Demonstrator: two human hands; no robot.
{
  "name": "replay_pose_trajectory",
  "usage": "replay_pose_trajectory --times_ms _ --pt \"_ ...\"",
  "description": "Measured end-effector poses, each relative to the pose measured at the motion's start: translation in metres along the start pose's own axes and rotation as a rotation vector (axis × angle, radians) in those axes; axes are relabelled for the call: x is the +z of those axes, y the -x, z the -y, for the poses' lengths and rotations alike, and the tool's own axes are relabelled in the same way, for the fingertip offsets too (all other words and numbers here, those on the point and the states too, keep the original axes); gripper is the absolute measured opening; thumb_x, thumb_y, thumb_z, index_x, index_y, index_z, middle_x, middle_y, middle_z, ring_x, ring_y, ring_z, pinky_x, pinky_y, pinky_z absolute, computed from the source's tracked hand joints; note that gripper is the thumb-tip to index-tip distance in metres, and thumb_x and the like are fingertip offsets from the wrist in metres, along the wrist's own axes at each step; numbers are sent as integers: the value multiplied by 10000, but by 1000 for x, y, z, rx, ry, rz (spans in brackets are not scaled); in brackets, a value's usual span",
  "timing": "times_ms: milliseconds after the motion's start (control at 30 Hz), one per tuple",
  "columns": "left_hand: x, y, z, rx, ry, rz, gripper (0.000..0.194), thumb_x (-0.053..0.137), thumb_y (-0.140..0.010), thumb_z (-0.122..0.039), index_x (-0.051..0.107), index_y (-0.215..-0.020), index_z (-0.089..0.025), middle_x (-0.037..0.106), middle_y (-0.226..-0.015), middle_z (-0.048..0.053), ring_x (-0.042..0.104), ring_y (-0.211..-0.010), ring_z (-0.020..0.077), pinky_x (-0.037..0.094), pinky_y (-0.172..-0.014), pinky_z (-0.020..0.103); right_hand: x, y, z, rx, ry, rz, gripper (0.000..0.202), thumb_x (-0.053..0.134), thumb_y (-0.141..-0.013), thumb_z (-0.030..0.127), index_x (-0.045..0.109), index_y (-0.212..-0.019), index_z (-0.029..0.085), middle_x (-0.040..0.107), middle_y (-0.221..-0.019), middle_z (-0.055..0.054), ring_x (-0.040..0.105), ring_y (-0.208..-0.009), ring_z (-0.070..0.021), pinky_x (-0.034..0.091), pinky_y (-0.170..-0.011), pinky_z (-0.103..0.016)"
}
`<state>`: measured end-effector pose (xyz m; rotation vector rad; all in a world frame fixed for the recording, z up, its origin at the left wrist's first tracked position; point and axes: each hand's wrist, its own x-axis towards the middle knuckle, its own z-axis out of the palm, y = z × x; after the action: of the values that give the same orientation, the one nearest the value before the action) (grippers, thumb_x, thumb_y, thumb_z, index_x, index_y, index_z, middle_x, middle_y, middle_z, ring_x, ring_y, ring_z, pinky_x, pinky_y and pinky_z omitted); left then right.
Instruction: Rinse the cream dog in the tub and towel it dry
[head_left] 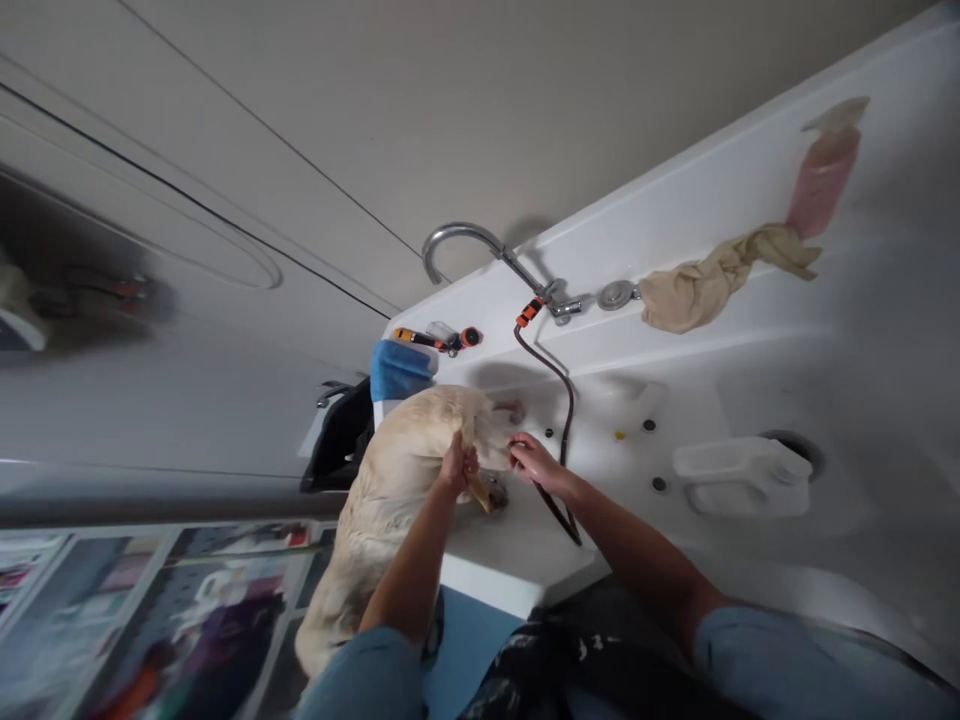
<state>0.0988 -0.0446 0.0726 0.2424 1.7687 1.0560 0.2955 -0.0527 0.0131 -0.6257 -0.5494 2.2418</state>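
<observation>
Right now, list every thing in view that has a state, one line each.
dog: standing with its front end over the tub, coat looks wet
left hand: gripping the dog near its neck
right hand: on the dog's head, beside the hose
hose: coupled to the tap, hanging into the tub
tap: no water visible from the spout
cloth: crumpled on the tub ledge
white jug: lying on its side in the tub

— What colours are in the tub (pixel 750 200)?
— It is white; the dog (pixel 390 490) in it is pale cream; the hose (pixel 559 385) is dark brown with an orange fitting.
— On the rim?
— A beige cloth (pixel 705 285); a pink spray bottle (pixel 823 180); a chrome tap (pixel 480 245); an orange-and-black nozzle (pixel 439 339).
— Anything blue?
— A blue towel (pixel 400 370); the sleeves (pixel 787 665) are grey-blue; the jug (pixel 742 475) is white.
</observation>
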Motion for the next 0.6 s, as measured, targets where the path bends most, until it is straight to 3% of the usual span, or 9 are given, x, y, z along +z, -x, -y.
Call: replay_pose_trajectory --times_ms 200,300,400,600 --pt "3 30 -5 -23 68 -7 621 356 -1142 -566 355 -631 -214 291 -473 -75 218 -344 34 198 -358 154 9 11 14 7 4 42 171 624 -778 252 559 -936 240 573 -534 103 304 -335 -67 147 -381 -204" --pt "9 41 -3 -76 101 -8 621 379 -1127 -589 355 -628 -220 266 -465 -72 215 -348 47 199 -351 161 9 10 13 6 -2 57 173 646 -763 248 574 -921 237 576 -527 99 321 -338 -65 131 -382 -200" --pt "12 53 0 -142 187 49 621 355 -1126 -590 295 -621 -235 221 -451 -65 219 -352 62 225 -355 170 5 7 10 -4 -17 30 182 658 -748 236 590 -917 237 565 -513 100 325 -341 -71 119 -380 -202" --pt "19 70 6 -67 253 158 578 283 -1153 -491 223 -635 -243 201 -452 -61 203 -357 59 235 -370 164 -5 8 6 -4 -9 -56 156 630 -754 192 591 -898 237 557 -504 95 344 -338 -83 139 -372 -200"
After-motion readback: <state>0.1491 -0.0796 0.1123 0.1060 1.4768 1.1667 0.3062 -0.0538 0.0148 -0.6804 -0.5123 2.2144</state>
